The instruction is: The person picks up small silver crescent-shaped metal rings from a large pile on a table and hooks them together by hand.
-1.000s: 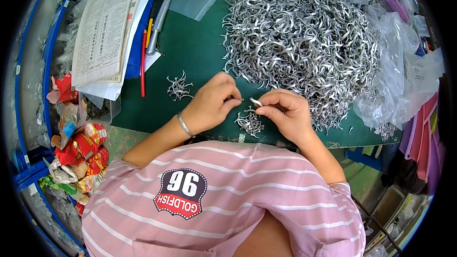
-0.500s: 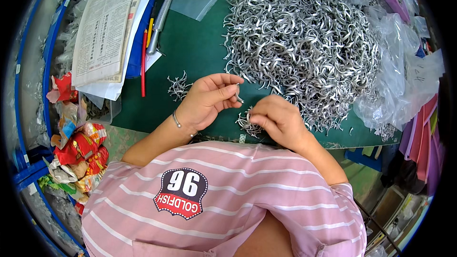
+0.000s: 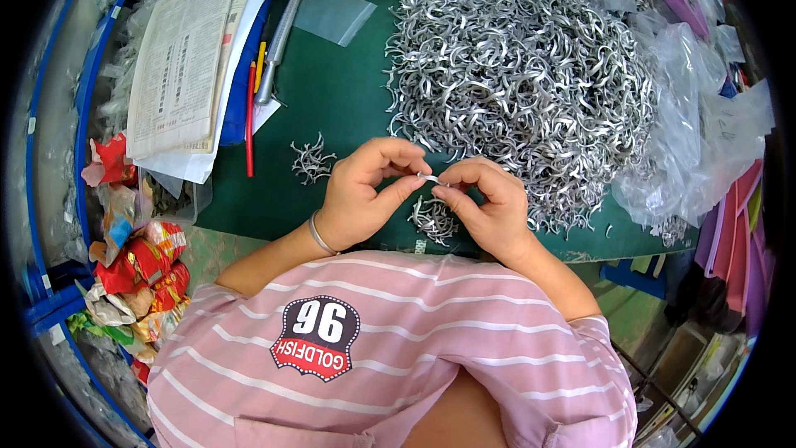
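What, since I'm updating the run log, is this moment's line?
left grip: pinching silvery piece; right grip: pinching same piece; large silvery heap: beyond both

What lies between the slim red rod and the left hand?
The head view shows a small pile of curved silvery metal pieces there, on green tabletop.

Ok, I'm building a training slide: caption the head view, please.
Left hand and right hand pinch a small silvery piece near a heap of similar ones.
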`<state>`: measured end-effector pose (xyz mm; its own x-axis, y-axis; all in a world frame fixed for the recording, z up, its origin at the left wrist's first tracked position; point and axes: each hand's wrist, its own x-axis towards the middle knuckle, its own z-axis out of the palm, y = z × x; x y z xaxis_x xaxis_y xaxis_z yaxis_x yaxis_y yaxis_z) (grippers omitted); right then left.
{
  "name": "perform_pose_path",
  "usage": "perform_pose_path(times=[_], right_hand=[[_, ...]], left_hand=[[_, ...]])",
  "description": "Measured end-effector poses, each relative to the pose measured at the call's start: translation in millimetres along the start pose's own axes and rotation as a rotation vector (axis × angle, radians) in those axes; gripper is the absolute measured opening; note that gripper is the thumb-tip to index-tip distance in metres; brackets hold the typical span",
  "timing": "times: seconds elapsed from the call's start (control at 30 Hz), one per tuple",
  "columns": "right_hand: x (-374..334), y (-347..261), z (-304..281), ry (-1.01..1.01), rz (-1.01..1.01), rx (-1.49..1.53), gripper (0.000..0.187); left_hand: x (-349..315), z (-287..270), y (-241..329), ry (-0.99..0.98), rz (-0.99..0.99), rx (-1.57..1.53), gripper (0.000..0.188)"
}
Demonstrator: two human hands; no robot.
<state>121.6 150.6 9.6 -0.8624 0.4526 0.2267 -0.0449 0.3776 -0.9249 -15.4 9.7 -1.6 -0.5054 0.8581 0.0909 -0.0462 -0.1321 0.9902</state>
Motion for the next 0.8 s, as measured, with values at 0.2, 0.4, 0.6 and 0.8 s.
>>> perform_pose_path(times=[0.2,0.4,0.6,0.8], right_hand=[[-14.6,-3.1,-19.4,-0.266,-0.08,-0.06,0.017],[-29.7,2.3,-43.5,-0.054,-0.032,-0.447,0.012],[-21.0,14.7,-30.9,-0.055,-0.056,-0.856,0.009],[-16.0,-1.0,-34.0,-0.047,0.14,-0.235,0.004]], left_hand=[[0.9,-6.3,14.6,-0.258,0.002,0.439,0.013],[-2.6,-6.3,2.6,-0.264,0.063,0.59,0.017],[11.3,-2.3,1.3,-0.242,0.076,0.598,0.015],[11.9,2.1,4.6,-0.212,0.0,0.495,0.016]])
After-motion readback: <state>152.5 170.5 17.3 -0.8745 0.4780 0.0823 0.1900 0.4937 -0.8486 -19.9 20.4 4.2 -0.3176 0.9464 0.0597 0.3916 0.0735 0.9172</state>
